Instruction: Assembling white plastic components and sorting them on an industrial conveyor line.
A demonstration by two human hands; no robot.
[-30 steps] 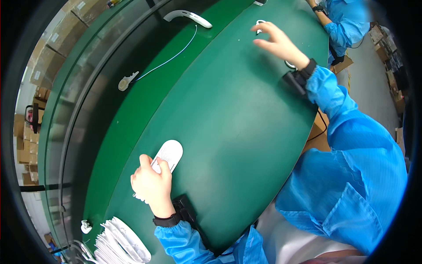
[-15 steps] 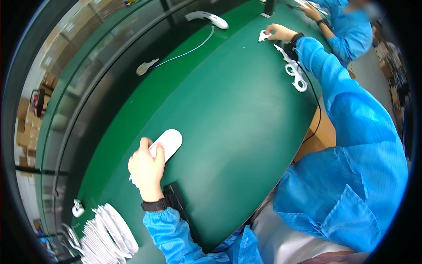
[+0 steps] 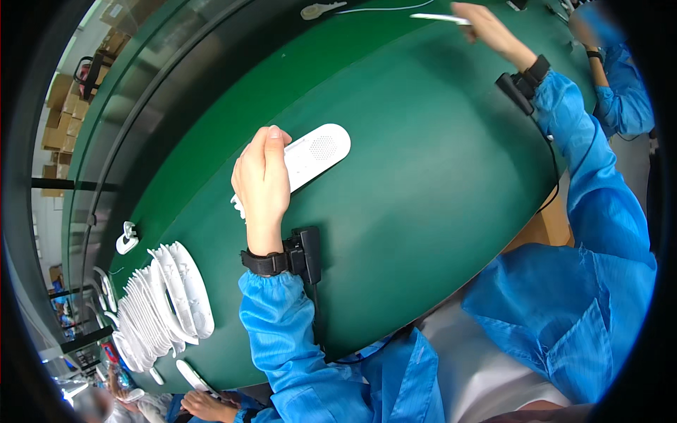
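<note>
My left hand (image 3: 264,169) is closed around one end of a long white plastic housing (image 3: 326,148). The housing's other end is rounded, with a patch of small holes, and points to the far right. Small white jagged bits show below my fingers; I cannot tell whether they belong to the housing. At the far right, my right hand (image 3: 485,29) is raised over the table, fingers pinched on a thin white plastic piece (image 3: 438,17). This piece is seen almost edge-on and blurred, so its shape is unclear. Both wrists wear black straps with small black boxes.
A row of nested white curved shells (image 3: 159,303) stands at the near left of the green table (image 3: 395,197). A small white part (image 3: 127,238) lies beyond them. A white part with a cable (image 3: 321,10) lies at the far edge. Co-workers sit at the right and lower left.
The view has swung left. My right hand has lifted the white piece from the table and brought it leftward. My left hand still grips the housing, whose dotted patch now shows.
</note>
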